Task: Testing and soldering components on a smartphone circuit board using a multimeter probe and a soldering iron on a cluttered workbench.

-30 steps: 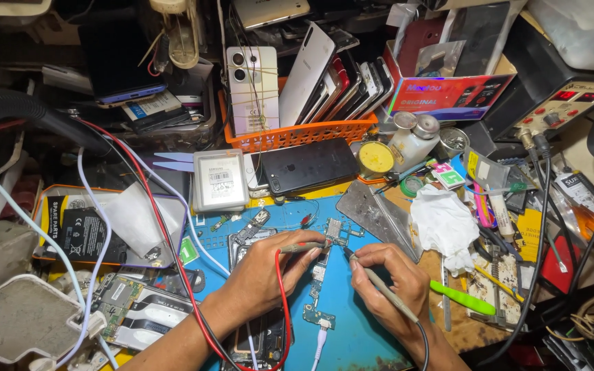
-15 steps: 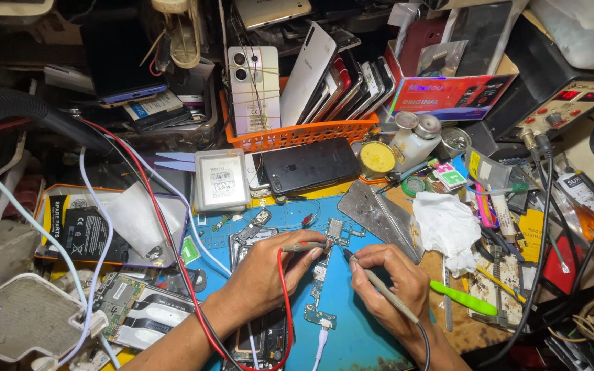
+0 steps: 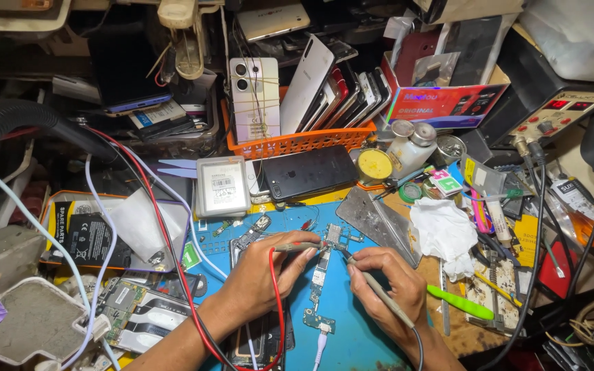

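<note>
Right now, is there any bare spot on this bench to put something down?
Hardly. The blue mat is bare low down between the left hand and right hand, below the small circuit board, and a little near the grey battery. Elsewhere it is crowded: orange basket of phones, white tissue, tools.

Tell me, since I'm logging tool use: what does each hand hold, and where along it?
Left hand pinches a red-leaded probe near its tip; right hand grips a second probe mid-shaft, pen-style. Both tips meet the circuit board.
</note>
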